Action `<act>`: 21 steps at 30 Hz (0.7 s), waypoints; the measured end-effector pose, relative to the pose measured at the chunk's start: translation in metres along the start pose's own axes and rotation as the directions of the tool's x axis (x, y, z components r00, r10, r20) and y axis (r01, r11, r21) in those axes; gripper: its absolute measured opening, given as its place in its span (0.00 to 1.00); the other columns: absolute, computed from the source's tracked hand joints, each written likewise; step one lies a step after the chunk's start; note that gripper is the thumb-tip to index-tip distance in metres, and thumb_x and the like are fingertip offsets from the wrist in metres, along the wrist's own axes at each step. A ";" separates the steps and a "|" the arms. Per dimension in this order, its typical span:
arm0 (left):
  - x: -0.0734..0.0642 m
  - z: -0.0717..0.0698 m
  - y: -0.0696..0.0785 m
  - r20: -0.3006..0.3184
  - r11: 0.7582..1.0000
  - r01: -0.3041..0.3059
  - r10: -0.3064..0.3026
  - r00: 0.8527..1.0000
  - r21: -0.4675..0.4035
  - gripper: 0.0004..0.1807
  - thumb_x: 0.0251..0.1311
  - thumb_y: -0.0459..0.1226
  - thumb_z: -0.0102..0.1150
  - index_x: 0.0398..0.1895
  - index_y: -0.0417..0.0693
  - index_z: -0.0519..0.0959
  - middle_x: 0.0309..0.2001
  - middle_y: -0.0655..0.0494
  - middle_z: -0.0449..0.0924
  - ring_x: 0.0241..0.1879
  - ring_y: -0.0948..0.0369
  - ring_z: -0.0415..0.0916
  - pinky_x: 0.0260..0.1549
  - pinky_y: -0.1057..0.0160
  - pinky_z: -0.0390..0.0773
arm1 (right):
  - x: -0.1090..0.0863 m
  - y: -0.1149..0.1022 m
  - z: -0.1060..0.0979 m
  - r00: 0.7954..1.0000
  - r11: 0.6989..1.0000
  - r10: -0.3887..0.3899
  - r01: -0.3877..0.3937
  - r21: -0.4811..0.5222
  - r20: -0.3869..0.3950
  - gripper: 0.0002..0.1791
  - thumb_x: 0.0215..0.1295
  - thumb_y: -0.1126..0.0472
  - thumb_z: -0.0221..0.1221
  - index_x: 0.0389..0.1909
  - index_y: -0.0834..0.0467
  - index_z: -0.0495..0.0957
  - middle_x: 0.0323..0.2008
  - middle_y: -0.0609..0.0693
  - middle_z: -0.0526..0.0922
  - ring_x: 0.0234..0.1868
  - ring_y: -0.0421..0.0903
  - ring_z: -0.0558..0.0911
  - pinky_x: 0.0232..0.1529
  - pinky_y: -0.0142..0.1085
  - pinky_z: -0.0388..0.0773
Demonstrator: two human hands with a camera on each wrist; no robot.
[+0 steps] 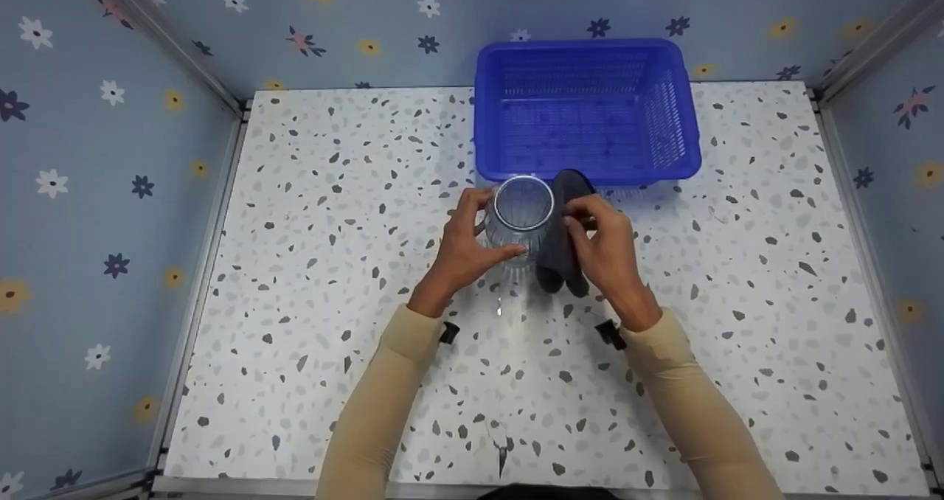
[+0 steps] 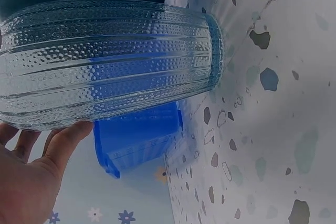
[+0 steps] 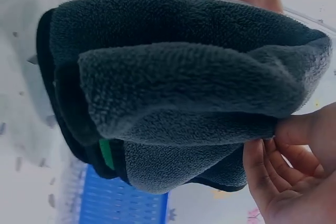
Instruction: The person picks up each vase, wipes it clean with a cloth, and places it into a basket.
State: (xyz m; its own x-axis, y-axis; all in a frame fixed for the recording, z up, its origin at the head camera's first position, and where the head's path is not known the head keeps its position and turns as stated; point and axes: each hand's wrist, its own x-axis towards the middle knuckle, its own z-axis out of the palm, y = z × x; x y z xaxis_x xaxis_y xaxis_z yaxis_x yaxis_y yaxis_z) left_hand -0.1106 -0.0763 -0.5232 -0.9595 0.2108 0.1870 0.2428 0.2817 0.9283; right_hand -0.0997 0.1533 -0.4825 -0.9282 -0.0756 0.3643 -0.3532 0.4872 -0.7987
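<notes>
A clear ribbed glass vessel (image 1: 523, 203) with a dimpled surface stands upright in the head view, its round end facing up. My left hand (image 1: 466, 243) grips it from the left, thumb on the near side and fingers on the far side. In the left wrist view the vessel (image 2: 142, 66) has its narrower end close over the table. A folded dark grey fleecy cloth (image 3: 184, 87) with black edging and a small green tag hangs at the vessel's right side. My right hand (image 1: 608, 248) pinches the cloth between thumb and fingers.
Behind the vessel, a blue plastic basket (image 1: 586, 179) with slotted walls stands against the back panel. The speckled white tabletop (image 1: 354, 264) is enclosed by flowered blue panels (image 1: 125, 212) at left, back and right.
</notes>
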 end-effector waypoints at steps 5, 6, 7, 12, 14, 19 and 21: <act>0.000 0.001 0.000 -0.004 1.000 -0.019 0.019 1.000 0.006 0.46 0.49 0.44 0.86 0.68 0.45 0.70 0.67 0.50 0.70 0.70 0.52 0.70 0.62 0.46 0.81 | 0.006 -0.011 -0.004 0.999 0.999 0.032 -0.032 0.026 0.022 0.06 0.69 0.75 0.65 0.45 0.68 0.86 0.41 0.60 0.87 0.42 0.53 0.87 0.41 0.31 0.83; 0.000 0.001 0.000 -0.004 1.000 -0.022 0.022 1.000 0.003 0.46 0.49 0.44 0.86 0.68 0.45 0.70 0.67 0.50 0.70 0.70 0.51 0.70 0.62 0.46 0.81 | 0.006 -0.012 -0.005 0.999 0.999 0.037 -0.038 0.023 0.032 0.07 0.69 0.75 0.65 0.46 0.68 0.86 0.42 0.60 0.87 0.42 0.52 0.87 0.41 0.29 0.82; 0.000 0.002 -0.001 -0.003 1.000 -0.024 0.024 1.000 0.002 0.46 0.49 0.44 0.86 0.68 0.45 0.70 0.67 0.50 0.70 0.70 0.51 0.70 0.62 0.46 0.81 | 0.007 -0.014 -0.006 0.998 0.999 0.041 -0.042 0.020 0.043 0.07 0.69 0.75 0.65 0.46 0.68 0.86 0.42 0.60 0.87 0.43 0.52 0.87 0.42 0.29 0.82; 0.000 0.002 -0.002 -0.008 1.000 -0.026 0.026 1.000 -0.014 0.46 0.48 0.43 0.86 0.69 0.45 0.70 0.67 0.49 0.70 0.70 0.50 0.71 0.61 0.45 0.81 | 0.009 -0.015 -0.008 0.996 0.999 0.049 -0.047 -0.026 0.076 0.07 0.70 0.74 0.65 0.46 0.67 0.86 0.42 0.59 0.86 0.42 0.50 0.86 0.41 0.32 0.82; 0.001 0.002 -0.002 -0.009 0.999 -0.026 0.026 1.000 -0.020 0.46 0.48 0.43 0.87 0.69 0.44 0.70 0.68 0.49 0.70 0.70 0.50 0.71 0.61 0.45 0.81 | 0.010 -0.014 -0.007 0.996 0.998 0.045 -0.043 -0.034 0.081 0.06 0.70 0.75 0.65 0.44 0.66 0.85 0.41 0.59 0.86 0.41 0.50 0.85 0.40 0.33 0.81; 0.001 0.003 -0.003 -0.010 1.000 -0.022 0.021 1.000 -0.021 0.47 0.47 0.44 0.87 0.68 0.45 0.70 0.68 0.50 0.70 0.69 0.51 0.71 0.61 0.46 0.81 | 0.010 -0.011 -0.007 0.995 0.998 0.044 -0.040 -0.040 0.092 0.05 0.70 0.76 0.62 0.41 0.66 0.84 0.39 0.59 0.85 0.40 0.52 0.84 0.38 0.36 0.78; 0.001 0.003 -0.002 -0.008 1.000 -0.017 0.017 1.000 -0.021 0.47 0.47 0.44 0.87 0.68 0.45 0.70 0.68 0.50 0.70 0.69 0.51 0.71 0.61 0.45 0.81 | 0.008 -0.008 -0.007 0.995 0.999 0.040 -0.037 -0.038 0.092 0.05 0.70 0.77 0.62 0.41 0.66 0.83 0.39 0.60 0.85 0.40 0.53 0.84 0.37 0.36 0.77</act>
State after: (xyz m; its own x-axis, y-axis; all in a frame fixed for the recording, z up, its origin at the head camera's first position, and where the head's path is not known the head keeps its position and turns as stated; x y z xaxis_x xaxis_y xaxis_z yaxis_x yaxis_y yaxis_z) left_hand -0.1119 -0.0738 -0.5259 -0.9563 0.2077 0.2057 0.2564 0.2578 0.9316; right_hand -0.1038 0.1544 -0.4696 -0.9486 -0.1358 0.2860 -0.3138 0.5228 -0.7926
